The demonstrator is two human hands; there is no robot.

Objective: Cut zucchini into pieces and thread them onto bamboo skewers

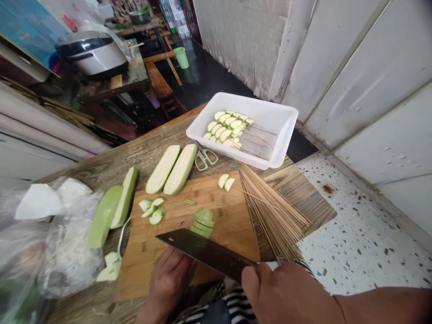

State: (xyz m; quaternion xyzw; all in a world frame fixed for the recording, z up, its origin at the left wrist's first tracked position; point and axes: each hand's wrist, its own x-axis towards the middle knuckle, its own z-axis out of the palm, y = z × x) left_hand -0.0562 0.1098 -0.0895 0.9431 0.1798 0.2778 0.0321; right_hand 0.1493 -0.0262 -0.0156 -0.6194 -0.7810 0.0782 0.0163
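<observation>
My right hand is wrapped round the handle of a broad dark kitchen knife, its blade slanting across the wooden cutting board. Under the blade lies a pale green zucchini piece, its far end cut into slices. My left hand presses curled fingers on the piece's near end, which the blade partly hides. Small zucchini offcuts rest on the board's left side. Near its far right corner, two half-round slices sit by a thin skewer.
Bamboo skewers fan out right of the board. Behind stands a white tray of skewered slices, with green-handled scissors beside it. Zucchini halves lie beyond the board, more pieces at left. Plastic bags crowd the left edge.
</observation>
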